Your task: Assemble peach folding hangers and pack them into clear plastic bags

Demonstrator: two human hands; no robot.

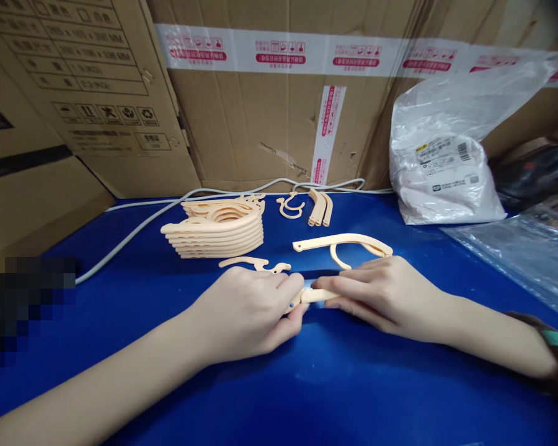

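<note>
Over the front of the blue table, my left hand (255, 310) pinches a cream plastic hanger piece (294, 303) with small holes in its end. My right hand (381, 294) grips a curved hanger arm (317, 295), whose end meets the left piece between my fingertips. Most of both pieces is hidden by my fingers. Just behind my left hand lies a loose hanger part (244, 262). Behind my right hand rests a longer hanger arm (341, 239) with a hook (337, 256) beside it; whether they are joined, I cannot tell.
A stack of folded hangers (218, 238) stands back left. Farther back lie loose hooks (291, 207) and several hanger arms (318, 207). A grey cable (139, 226) runs along cardboard boxes (260, 124). At right are a white plastic bag (446, 173) and clear plastic wrap (530, 248).
</note>
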